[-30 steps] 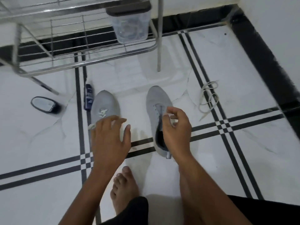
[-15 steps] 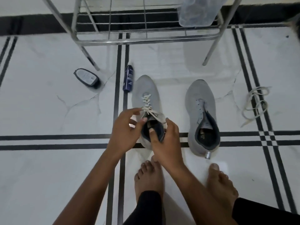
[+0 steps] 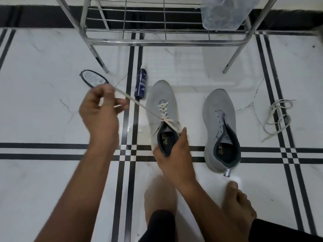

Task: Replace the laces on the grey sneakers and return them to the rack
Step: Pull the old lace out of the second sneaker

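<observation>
Glossy white marble-look floor (image 3: 43,172) with thin grey veins and black inlaid stripes, polished enough to mirror the rack legs. Shiny chromed metal tubing and wire on the rack (image 3: 157,40), smooth and reflective. Matt grey knit cloth on the laced sneaker (image 3: 161,100) and on the unlaced sneaker (image 3: 218,105), finely textured, with darker padded fabric lining at the collars. Flat woven off-white lace (image 3: 132,100), matt; same look on the loose lace (image 3: 277,117). Smooth dark-blue printed bottle (image 3: 140,84), slightly glossy. Dark plastic oval case (image 3: 93,78) with a paper-like printed label. Clear, cloudy plastic container (image 3: 225,14).
</observation>
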A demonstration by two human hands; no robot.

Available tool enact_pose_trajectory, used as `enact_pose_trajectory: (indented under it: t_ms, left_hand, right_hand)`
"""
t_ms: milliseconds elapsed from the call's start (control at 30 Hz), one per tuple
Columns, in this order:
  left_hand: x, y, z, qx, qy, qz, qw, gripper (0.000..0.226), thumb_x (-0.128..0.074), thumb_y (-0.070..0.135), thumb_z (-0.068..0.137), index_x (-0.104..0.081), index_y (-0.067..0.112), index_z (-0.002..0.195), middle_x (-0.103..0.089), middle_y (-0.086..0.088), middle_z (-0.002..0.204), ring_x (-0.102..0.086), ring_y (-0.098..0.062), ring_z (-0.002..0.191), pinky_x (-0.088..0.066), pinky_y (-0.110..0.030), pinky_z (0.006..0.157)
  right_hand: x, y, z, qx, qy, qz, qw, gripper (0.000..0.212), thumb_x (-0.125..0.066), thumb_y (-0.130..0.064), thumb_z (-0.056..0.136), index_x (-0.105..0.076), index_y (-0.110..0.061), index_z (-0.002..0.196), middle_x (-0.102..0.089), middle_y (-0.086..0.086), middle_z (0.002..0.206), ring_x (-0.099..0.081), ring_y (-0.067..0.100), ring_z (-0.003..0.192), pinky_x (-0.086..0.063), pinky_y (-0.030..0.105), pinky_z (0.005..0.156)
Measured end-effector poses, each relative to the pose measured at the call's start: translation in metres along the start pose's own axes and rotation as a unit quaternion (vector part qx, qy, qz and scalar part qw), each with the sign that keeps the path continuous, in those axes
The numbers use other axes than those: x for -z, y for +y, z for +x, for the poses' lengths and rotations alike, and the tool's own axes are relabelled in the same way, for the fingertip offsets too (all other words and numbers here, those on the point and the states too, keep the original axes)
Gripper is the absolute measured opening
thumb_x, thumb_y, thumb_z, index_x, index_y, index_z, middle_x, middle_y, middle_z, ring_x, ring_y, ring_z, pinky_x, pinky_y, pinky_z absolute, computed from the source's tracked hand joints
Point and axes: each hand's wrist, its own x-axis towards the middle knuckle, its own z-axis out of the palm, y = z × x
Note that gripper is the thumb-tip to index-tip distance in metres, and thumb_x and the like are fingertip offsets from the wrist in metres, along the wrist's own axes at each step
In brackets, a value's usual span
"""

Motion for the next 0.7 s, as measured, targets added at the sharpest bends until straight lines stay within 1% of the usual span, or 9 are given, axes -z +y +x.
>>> enact_pose_trajectory:
  t_ms: [100,167,233,300,400,467,533,633,700]
  left_hand:
    - [0.020,-0.014,0.011,0.044,0.077,0.108,0.990,0.031,-0.074,0.044,0.099,-0.063,0.021,0.117,-0.070,0.003,0.110,-0.066,-0.013,0.072,-0.060,-0.039,0.073]
    - [0.023,-0.033,-0.009,0.047,-0.003,0.263,0.964,0.040,-0.074,0.056,0.095,-0.062,0.030,0.124,-0.070,0.009,0.117,-0.066,-0.007,0.083,-0.060,-0.035,0.086]
    - [0.015,-0.049,-0.037,-0.010,-0.152,0.338,0.929,0.026,-0.074,0.054,0.096,-0.071,0.035,0.114,-0.071,0.016,0.111,-0.065,-0.006,0.082,-0.057,-0.029,0.081]
    - [0.004,-0.054,-0.057,-0.067,-0.259,0.337,0.903,0.020,-0.077,0.048,0.096,-0.074,0.036,0.112,-0.069,0.018,0.110,-0.065,-0.006,0.089,-0.053,-0.018,0.078]
    - [-0.007,-0.064,-0.050,-0.165,-0.280,0.391,0.861,0.012,-0.074,0.036,0.100,-0.074,0.027,0.108,-0.066,0.015,0.106,-0.062,-0.005,0.093,-0.053,-0.024,0.079]
    - [-0.012,-0.064,-0.041,-0.176,-0.262,0.449,0.836,0.008,-0.071,0.028,0.102,-0.071,0.024,0.095,-0.064,0.013,0.098,-0.062,-0.006,0.091,-0.055,-0.033,0.078]
    - [-0.017,-0.062,-0.035,-0.169,-0.243,0.423,0.857,0.011,-0.070,0.021,0.102,-0.070,0.023,0.090,-0.066,0.012,0.095,-0.064,-0.007,0.087,-0.055,-0.032,0.077]
    - [-0.017,-0.046,-0.022,-0.085,-0.089,0.264,0.957,0.006,-0.070,0.022,0.102,-0.072,0.020,0.097,-0.073,0.008,0.095,-0.065,-0.003,0.076,-0.053,-0.024,0.072]
    - [-0.006,-0.042,-0.014,-0.088,-0.004,0.263,0.961,0.015,-0.067,0.029,0.104,-0.070,0.017,0.112,-0.070,0.003,0.112,-0.065,-0.004,0.089,-0.054,-0.026,0.081]
  right_hand:
    - [-0.001,0.000,-0.002,-0.010,0.009,0.013,1.000,0.118,-0.077,-0.060,0.088,-0.001,-0.022,0.170,-0.036,0.004,0.166,-0.038,0.021,0.153,-0.046,0.038,0.120]
    - [-0.001,0.002,-0.002,-0.017,0.011,0.019,1.000,0.120,-0.078,-0.061,0.085,-0.003,-0.022,0.170,-0.037,0.003,0.165,-0.039,0.021,0.153,-0.046,0.040,0.120]
    - [-0.001,0.004,-0.001,-0.020,0.014,0.013,1.000,0.121,-0.078,-0.065,0.082,-0.006,-0.021,0.169,-0.040,0.003,0.164,-0.041,0.021,0.152,-0.049,0.043,0.118]
    - [-0.001,0.006,0.000,-0.019,0.015,0.011,1.000,0.122,-0.075,-0.072,0.076,-0.011,-0.022,0.167,-0.045,0.002,0.160,-0.046,0.021,0.148,-0.053,0.046,0.113]
    - [-0.002,0.008,0.001,-0.020,0.021,0.014,0.999,0.122,-0.075,-0.078,0.073,-0.017,-0.022,0.165,-0.050,0.000,0.155,-0.051,0.020,0.143,-0.056,0.046,0.108]
    - [-0.003,0.008,0.001,-0.024,0.027,0.024,0.999,0.117,-0.077,-0.072,0.074,-0.020,-0.023,0.164,-0.051,0.000,0.153,-0.052,0.020,0.142,-0.057,0.046,0.107]
    - [-0.005,0.009,0.000,-0.031,0.032,0.029,0.999,0.113,-0.078,-0.065,0.076,-0.020,-0.023,0.164,-0.051,0.000,0.153,-0.052,0.020,0.142,-0.057,0.045,0.107]
    - [-0.005,0.008,-0.003,-0.035,0.029,0.024,0.999,0.110,-0.077,-0.059,0.082,-0.015,-0.022,0.166,-0.047,0.003,0.155,-0.050,0.022,0.143,-0.055,0.044,0.111]
    - [-0.002,0.004,-0.007,-0.036,0.023,0.020,0.999,0.113,-0.078,-0.057,0.086,-0.010,-0.021,0.168,-0.042,0.004,0.161,-0.044,0.022,0.148,-0.049,0.040,0.118]
